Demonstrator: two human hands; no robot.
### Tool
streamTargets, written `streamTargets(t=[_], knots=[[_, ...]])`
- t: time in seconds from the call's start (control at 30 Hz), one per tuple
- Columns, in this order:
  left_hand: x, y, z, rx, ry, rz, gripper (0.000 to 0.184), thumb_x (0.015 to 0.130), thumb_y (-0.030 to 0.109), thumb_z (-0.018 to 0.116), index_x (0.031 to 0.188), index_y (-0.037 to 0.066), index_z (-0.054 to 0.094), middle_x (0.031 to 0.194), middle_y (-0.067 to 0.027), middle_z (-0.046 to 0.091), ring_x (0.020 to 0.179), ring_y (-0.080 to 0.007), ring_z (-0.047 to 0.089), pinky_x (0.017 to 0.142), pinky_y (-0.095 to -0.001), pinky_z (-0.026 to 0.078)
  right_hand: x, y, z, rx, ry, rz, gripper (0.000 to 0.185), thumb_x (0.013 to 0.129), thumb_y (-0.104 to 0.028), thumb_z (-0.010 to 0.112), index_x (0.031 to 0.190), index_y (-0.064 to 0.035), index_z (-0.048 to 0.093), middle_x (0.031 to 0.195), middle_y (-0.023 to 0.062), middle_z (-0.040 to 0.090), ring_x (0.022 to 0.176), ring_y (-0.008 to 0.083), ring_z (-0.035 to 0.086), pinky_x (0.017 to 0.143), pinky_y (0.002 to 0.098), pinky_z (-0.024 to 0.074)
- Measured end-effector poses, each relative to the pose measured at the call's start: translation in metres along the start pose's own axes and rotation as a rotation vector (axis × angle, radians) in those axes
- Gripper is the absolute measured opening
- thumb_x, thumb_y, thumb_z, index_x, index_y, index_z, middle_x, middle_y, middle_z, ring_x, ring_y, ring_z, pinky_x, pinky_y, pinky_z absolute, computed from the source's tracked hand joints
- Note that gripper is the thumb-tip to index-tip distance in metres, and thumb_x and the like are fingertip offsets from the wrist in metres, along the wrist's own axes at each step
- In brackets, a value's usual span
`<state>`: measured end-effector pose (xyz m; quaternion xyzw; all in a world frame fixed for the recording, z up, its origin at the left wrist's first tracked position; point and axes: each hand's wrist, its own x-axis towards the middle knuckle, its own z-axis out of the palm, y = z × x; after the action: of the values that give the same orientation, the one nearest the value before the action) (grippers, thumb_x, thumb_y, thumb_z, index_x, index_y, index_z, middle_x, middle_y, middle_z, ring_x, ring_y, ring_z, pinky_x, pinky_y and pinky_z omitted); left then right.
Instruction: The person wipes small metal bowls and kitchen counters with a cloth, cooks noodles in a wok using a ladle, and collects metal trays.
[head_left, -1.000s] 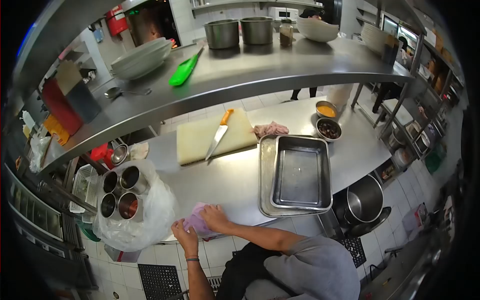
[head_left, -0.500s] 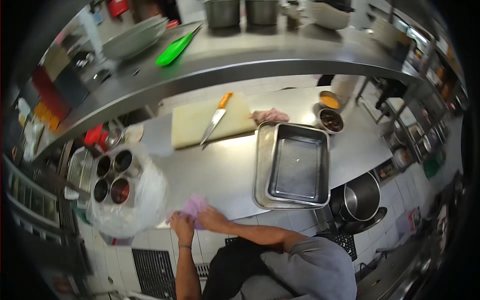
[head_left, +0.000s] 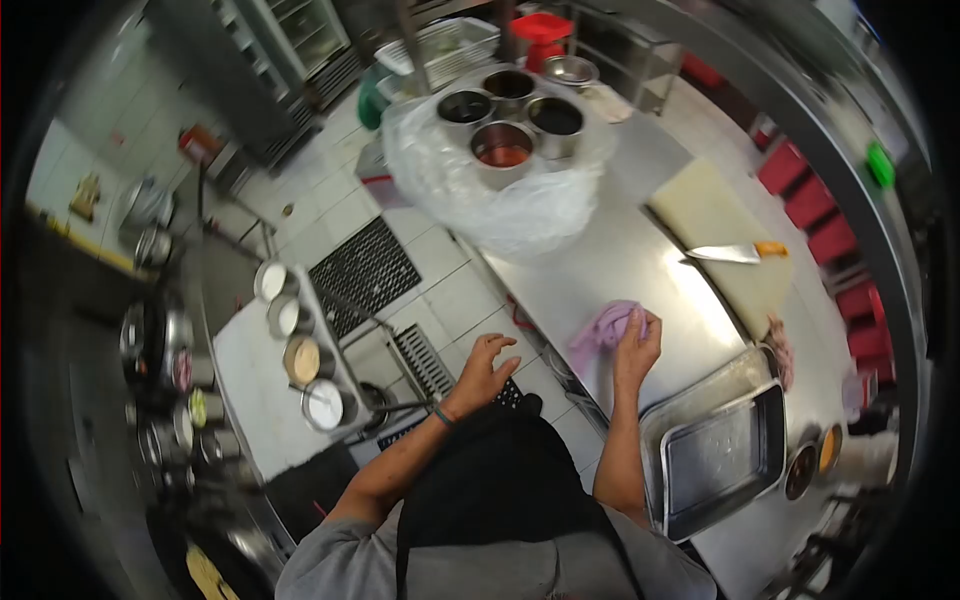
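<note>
My right hand (head_left: 637, 355) is closed on a purple cloth (head_left: 597, 335), which lies bunched over the front part of the steel table (head_left: 560, 280). My left hand (head_left: 485, 372) holds nothing; its fingers are apart and it hangs over the tiled floor in front of the table. Beyond the cloth, a knife with an orange handle (head_left: 730, 254) lies on a pale cutting board (head_left: 700, 200). To the right of my right hand, a deep metal tray (head_left: 722, 460) rests on a shallower one (head_left: 660, 425).
Several metal pots of sauce (head_left: 503, 155) stand in a clear plastic bag (head_left: 500, 220) on the table. A side counter (head_left: 265, 410) at left carries several small tubs (head_left: 322, 404). Raw meat (head_left: 782, 357) lies by the cutting board. Black mats (head_left: 365, 270) cover part of the floor.
The view has turned left. My left hand has come off the cloth and moved away from the table edge. My right hand still grips the cloth, now farther over the tabletop.
</note>
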<state>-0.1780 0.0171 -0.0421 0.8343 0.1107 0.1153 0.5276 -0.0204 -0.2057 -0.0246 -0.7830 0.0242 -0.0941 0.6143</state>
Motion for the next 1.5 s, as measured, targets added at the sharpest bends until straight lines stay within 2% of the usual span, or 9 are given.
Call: streamTargets(t=[0.13,0.23,0.4,0.6,0.9,0.97,1.13,1.23,1.5], knots=[[-0.07,-0.009,-0.014,0.0,-0.052,-0.207,0.039,0.091,0.019,0.071,0.123,-0.001,0.062,0.108,-0.0151,0.059,0.092,-0.0233,0.06,0.084,-0.0341,0.052,-0.012,0.055,0.047,-0.989,-0.184,-0.238,0.058,0.093,-0.037,0.065,0.14,-0.0056,0.051,0.144,0.0305,0.046,0.139,0.0427,0.039,0.111,0.0608,0.0314],[-0.105,-0.014,-0.023,0.012,-0.107,-0.309,0.038,0.092,0.02,0.07,0.123,-0.002,0.063,0.108,-0.0152,0.063,0.089,-0.0227,0.064,0.082,-0.0346,0.054,-0.03,0.061,0.067,-1.014,-0.226,-0.317,0.075,0.089,-0.043,0.066,0.15,-0.0073,0.04,0.157,0.0321,0.025,0.148,0.0516,0.013,0.116,0.066,0.0156],[-0.132,-0.052,-0.018,0.168,-0.035,-0.233,0.039,0.091,0.023,0.071,0.12,-0.002,0.065,0.112,-0.0207,0.067,0.102,-0.0329,0.066,0.087,-0.0401,0.054,-0.026,0.09,0.057,-0.933,-0.201,-0.553,0.071,0.092,-0.041,0.063,0.15,-0.007,0.039,0.158,0.0251,0.031,0.147,0.0469,0.02,0.119,0.0603,0.0161],[-0.127,-0.041,-0.002,0.066,-0.021,0.014,0.037,0.089,0.018,0.069,0.119,-0.001,0.062,0.113,-0.0208,0.06,0.107,-0.0383,0.06,0.094,-0.0442,0.048,-0.029,0.088,0.048,-0.926,-0.006,-0.944,0.048,0.104,-0.039,0.046,0.139,-0.0067,0.051,0.142,0.0172,0.052,0.132,0.0397,0.047,0.109,0.0539,0.0375],[-0.286,-0.088,-0.046,0.101,0.218,-0.352,0.036,0.084,0.023,0.07,0.111,0.0,0.065,0.107,-0.022,0.062,0.104,-0.039,0.061,0.091,-0.0456,0.05,-0.012,0.113,0.045,-1.16,-0.076,-0.89,0.051,0.099,-0.047,0.055,0.138,-0.0138,0.054,0.131,0.0155,0.06,0.116,0.0367,0.06,0.098,0.049,0.0483],[-0.336,-0.105,-0.056,0.097,0.336,-0.46,0.032,0.08,0.024,0.07,0.102,0.0,0.07,0.103,-0.024,0.066,0.101,-0.0408,0.063,0.088,-0.0471,0.051,-0.029,0.085,0.045,-1.087,0.259,-1.515,0.045,0.102,-0.033,0.042,0.132,-0.0039,0.059,0.09,0.0118,0.064,0.075,0.0283,0.062,0.062,0.0407,0.0527],[-0.457,-0.113,-0.069,0.094,0.682,-0.702,0.031,0.08,0.022,0.066,0.096,-0.004,0.069,0.095,-0.0254,0.067,0.095,-0.0408,0.066,0.084,-0.0455,0.053,-0.128,0.021,0.063,-0.9,-0.108,-1.304,0.044,0.101,-0.033,0.045,0.133,-0.0046,0.058,0.096,0.0128,0.063,0.081,0.0302,0.062,0.068,0.0418,0.052],[-0.496,-0.117,-0.077,0.017,0.666,-0.866,0.04,0.087,0.027,0.068,0.114,-0.002,0.067,0.111,-0.0248,0.064,0.108,-0.0386,0.062,0.093,-0.0467,0.05,-0.169,-0.003,0.103,-0.808,-0.21,-1.363,0.044,0.101,-0.033,0.047,0.133,-0.0049,0.057,0.099,0.0132,0.063,0.084,0.0311,0.062,0.07,0.0423,0.0517],[-0.524,-0.073,-0.075,0.073,0.877,-0.891,0.035,0.089,0.026,0.065,0.114,0.001,0.066,0.115,-0.0229,0.063,0.108,-0.0399,0.062,0.092,-0.0476,0.051,-0.226,-0.03,0.126,-0.785,-0.41,-1.373,0.045,0.099,-0.033,0.053,0.135,-0.006,0.056,0.11,0.015,0.062,0.095,0.0344,0.061,0.08,0.0441,0.0506]])
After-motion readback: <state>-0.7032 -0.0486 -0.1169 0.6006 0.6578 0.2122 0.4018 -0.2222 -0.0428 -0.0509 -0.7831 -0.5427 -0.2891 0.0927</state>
